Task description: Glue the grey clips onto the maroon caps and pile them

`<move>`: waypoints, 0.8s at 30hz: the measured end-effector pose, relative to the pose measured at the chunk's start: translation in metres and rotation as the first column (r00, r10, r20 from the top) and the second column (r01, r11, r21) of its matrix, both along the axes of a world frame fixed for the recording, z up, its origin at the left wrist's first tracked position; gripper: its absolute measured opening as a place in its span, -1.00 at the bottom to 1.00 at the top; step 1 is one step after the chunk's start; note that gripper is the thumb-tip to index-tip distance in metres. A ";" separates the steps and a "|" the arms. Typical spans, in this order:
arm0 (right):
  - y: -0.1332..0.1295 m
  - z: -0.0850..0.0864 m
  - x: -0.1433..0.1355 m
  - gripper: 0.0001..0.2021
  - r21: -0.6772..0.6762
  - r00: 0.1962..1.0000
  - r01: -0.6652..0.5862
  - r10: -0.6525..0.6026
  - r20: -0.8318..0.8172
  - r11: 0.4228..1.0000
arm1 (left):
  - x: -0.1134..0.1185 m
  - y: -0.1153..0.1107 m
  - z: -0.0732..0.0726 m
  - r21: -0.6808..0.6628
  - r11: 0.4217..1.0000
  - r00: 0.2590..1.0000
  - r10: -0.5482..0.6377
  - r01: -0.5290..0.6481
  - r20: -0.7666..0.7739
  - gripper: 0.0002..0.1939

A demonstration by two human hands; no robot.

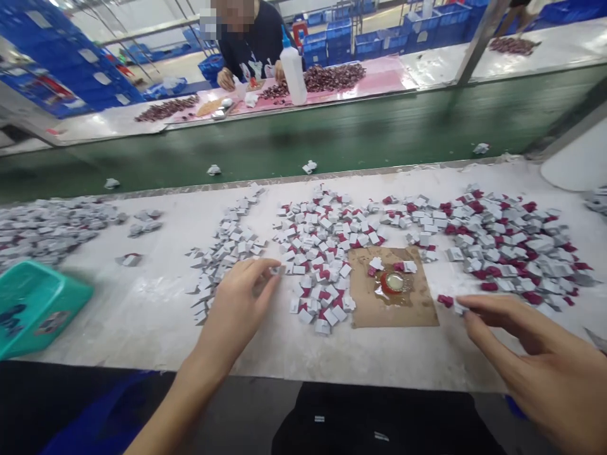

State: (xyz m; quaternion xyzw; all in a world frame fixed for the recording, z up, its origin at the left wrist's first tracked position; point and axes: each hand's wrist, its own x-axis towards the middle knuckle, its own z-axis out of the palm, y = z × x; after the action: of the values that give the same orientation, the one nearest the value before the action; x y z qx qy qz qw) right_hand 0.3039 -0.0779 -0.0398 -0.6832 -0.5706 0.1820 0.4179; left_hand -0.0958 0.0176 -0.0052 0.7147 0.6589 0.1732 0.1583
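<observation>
My left hand (244, 294) pinches a small grey piece (276, 270) between thumb and forefinger, at the left side of the middle pile of grey and maroon pieces (322, 234). At the right, my right hand (516, 341) has its thumb and forefinger closed on a grey and maroon piece (446, 301), just off the right edge of a brown cardboard square (393, 316). On the cardboard sit a small round red-rimmed dish (392, 282) in a wet, glossy patch and two grey and maroon pieces.
A teal basket (71, 294) stands at the left near a grey pile (52, 227). Another pile (516, 246) lies at the right. Beyond the table runs a green belt (265, 148) with several pieces; across it a person (256, 44) works near a white bottle (294, 76).
</observation>
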 end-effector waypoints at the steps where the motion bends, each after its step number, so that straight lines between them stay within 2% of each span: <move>1: 0.004 0.006 -0.007 -0.89 0.005 0.999 0.002 -0.002 -0.032 1.000 | 0.000 -0.006 -0.003 0.010 1.000 1.000 0.000 -0.001 0.019 -0.69; 5: 0.022 0.019 -0.033 -0.88 0.020 0.977 -0.001 0.005 -0.212 1.000 | 0.000 -0.026 -0.011 0.034 0.999 0.999 -0.015 0.014 0.034 -0.71; 9: 0.035 0.017 -0.044 -0.88 -0.060 0.927 -0.048 0.023 -0.374 0.997 | 0.008 -0.028 -0.017 0.058 0.998 0.998 -0.004 0.001 0.059 -0.81; 13: 0.044 0.013 -0.052 -0.91 -0.048 0.870 -0.027 0.000 -0.494 0.998 | 0.017 -0.024 -0.019 0.073 0.996 0.995 0.055 -0.061 0.080 -0.85; 16: 0.044 0.012 -0.058 -0.91 -0.007 0.894 -0.040 0.033 -0.446 0.999 | 0.023 -0.025 -0.015 0.083 0.993 0.990 0.071 -0.081 0.119 -0.75; 20: 0.037 0.013 -0.061 -0.85 0.079 0.972 -0.068 0.084 -0.221 0.995 | 0.032 -0.031 -0.007 0.171 0.972 0.977 0.132 -0.161 0.169 -0.72; 24: 0.034 0.017 -0.061 -0.83 0.133 0.992 -0.100 0.110 -0.069 0.986 | 0.041 -0.037 -0.003 0.062 0.970 0.903 0.193 -0.234 0.383 -0.76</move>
State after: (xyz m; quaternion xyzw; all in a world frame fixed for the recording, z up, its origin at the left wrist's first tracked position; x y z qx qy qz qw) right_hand 0.2431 -0.0436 -0.0233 -0.6162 -0.6002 0.1924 0.4723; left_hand -0.0544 -0.0190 -0.0087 0.5993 0.6808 0.3573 0.2230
